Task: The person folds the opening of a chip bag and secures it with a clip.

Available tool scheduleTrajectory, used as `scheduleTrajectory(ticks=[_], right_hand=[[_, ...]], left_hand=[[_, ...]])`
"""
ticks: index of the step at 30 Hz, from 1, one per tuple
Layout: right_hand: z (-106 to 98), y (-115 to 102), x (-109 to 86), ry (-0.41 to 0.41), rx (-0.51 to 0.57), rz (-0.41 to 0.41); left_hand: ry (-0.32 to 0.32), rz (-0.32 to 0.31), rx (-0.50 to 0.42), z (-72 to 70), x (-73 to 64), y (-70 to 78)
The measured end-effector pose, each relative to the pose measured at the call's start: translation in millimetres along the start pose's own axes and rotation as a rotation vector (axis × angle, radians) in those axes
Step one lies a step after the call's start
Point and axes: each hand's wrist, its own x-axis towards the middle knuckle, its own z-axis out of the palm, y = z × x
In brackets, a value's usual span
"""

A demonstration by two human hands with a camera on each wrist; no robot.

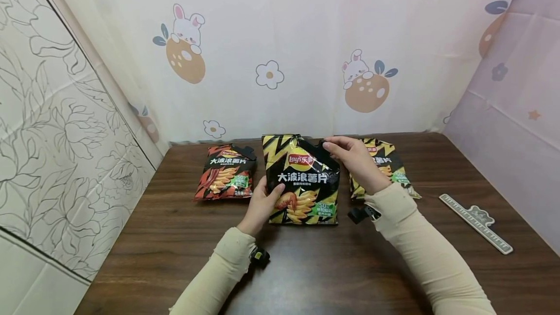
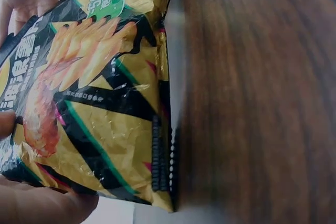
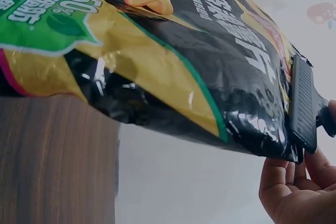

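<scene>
A yellow-and-black bag of potato chips [image 1: 302, 179] stands nearly upright above the table in the head view. My left hand [image 1: 262, 203] grips its left side, thumb across the front. In the left wrist view, that hand's fingers [image 2: 42, 203] lie along the bag's edge. A black sealing clip [image 1: 317, 152] sits across the slanted upper right corner. My right hand [image 1: 356, 159] pinches this clip by its tab. Seen from the right wrist, the clip [image 3: 303, 106] lies along the bag's end, and some of the right fingers [image 3: 294, 187] curl below it.
A red chip bag [image 1: 225, 174] with its own black clip [image 1: 243, 151] lies back left. Another yellow-and-black chip bag [image 1: 385, 164] is partly hidden behind my right hand. A grey-white clip [image 1: 477, 222] rests at the right on the brown wooden table [image 1: 166, 252]. A printed curtain [image 1: 271, 23] hangs behind.
</scene>
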Motion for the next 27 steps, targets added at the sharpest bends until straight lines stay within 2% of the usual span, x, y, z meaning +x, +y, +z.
scheduleTrajectory(ticks=[8, 14, 22, 23, 27], right_hand=[[1.3, 3.9, 2.7, 0.002, 0.029, 0.02], [0.8, 6.8, 3.1, -0.001, 0.068, 0.019], [-0.8, 17.2, 4.1, -0.038, 0.116, 0.037], [-1.3, 19.3, 4.0, -0.043, 0.119, 0.038], [-2.1, 28.9, 0.3, -0.057, 0.124, 0.052]], left_hand=[[-0.06, 0.029, -0.069, 0.8, -3.8, -5.4], [-0.07, 0.045, -0.1, 2.0, -5.3, -4.8], [-0.029, 0.03, -0.039, 2.5, -3.1, -4.9], [-0.03, 0.032, -0.027, 2.7, -4.5, -0.9], [-0.038, 0.037, -0.023, 2.7, -4.3, -1.4]])
